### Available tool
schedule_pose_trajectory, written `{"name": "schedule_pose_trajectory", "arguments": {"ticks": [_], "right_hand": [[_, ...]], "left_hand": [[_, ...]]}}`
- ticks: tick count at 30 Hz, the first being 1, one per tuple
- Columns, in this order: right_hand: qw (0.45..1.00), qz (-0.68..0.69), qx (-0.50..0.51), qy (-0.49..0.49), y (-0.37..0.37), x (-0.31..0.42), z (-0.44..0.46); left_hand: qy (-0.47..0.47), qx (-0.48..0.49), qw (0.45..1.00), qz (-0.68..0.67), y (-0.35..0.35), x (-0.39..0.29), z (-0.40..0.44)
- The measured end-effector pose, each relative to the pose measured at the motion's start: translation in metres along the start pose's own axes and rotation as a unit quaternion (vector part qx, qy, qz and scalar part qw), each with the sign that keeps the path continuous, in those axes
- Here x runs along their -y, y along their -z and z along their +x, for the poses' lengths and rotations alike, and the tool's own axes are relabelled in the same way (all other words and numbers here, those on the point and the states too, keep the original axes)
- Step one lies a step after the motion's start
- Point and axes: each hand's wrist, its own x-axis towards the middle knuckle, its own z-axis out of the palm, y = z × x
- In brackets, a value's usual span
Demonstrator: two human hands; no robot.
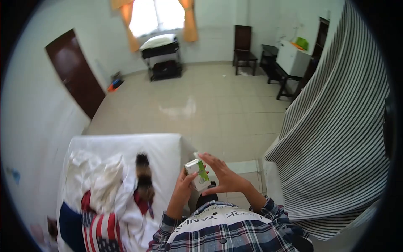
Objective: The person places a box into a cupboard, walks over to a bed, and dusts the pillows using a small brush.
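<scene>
My left hand [182,188] is closed around a small white and green box [197,174], held up in front of my chest. To its right, my right hand [226,175] is open, its thumb and fingers spread apart around that side of the box. A small pale bit shows by the right fingertips; I cannot make out what it is. Left of both hands stands a bed with a white sheet [161,145]. On it lie brush-like things with dark bristles [142,159], beside rumpled white clothes [107,178].
A cloth with a stars-and-stripes pattern [103,231] lies at the bed's near end. A striped curtain [331,138] hangs on the right. Farther off are a wooden chair [243,49], a white box-shaped appliance [292,59], a dark rack [164,69] and a brown door [75,71].
</scene>
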Motion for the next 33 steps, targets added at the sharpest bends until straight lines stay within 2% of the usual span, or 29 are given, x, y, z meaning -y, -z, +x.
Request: {"name": "schedule_pose_trajectory", "arguments": {"ticks": [3, 5, 9, 13, 17, 20, 24, 28, 31, 33], "right_hand": [[0.998, 0.028, -0.055, -0.023, 0.031, -0.075, 0.035], [0.992, 0.039, -0.085, -0.084, 0.062, -0.113, 0.060], [0.972, -0.010, -0.178, -0.151, 0.134, -0.180, 0.086], [0.942, -0.043, -0.259, -0.210, 0.216, -0.228, 0.081], [0.895, -0.086, -0.318, -0.300, 0.293, -0.279, 0.062], [0.878, -0.117, -0.359, -0.295, 0.341, -0.327, 0.045], [0.869, -0.070, -0.406, -0.276, 0.414, -0.382, 0.039], [0.853, 0.031, -0.440, -0.277, 0.482, -0.431, 0.034], [0.822, 0.068, -0.488, -0.286, 0.525, -0.466, 0.036], [0.796, 0.082, -0.522, -0.297, 0.553, -0.486, 0.036]], "left_hand": [[0.013, 0.004, 0.999, 0.030, -0.005, 0.013, 0.117], [0.041, 0.006, 0.997, 0.062, -0.020, 0.008, 0.189], [0.088, 0.092, 0.985, 0.113, -0.074, -0.011, 0.313], [0.104, 0.207, 0.960, 0.156, -0.142, 0.007, 0.420], [0.048, 0.325, 0.917, 0.227, -0.216, 0.042, 0.514], [0.013, 0.369, 0.864, 0.343, -0.263, 0.070, 0.575], [-0.006, 0.420, 0.846, 0.328, -0.336, 0.090, 0.660], [0.033, 0.464, 0.807, 0.364, -0.403, 0.095, 0.740], [0.099, 0.479, 0.820, 0.297, -0.444, 0.110, 0.793], [0.116, 0.513, 0.805, 0.274, -0.472, 0.115, 0.824]]}}
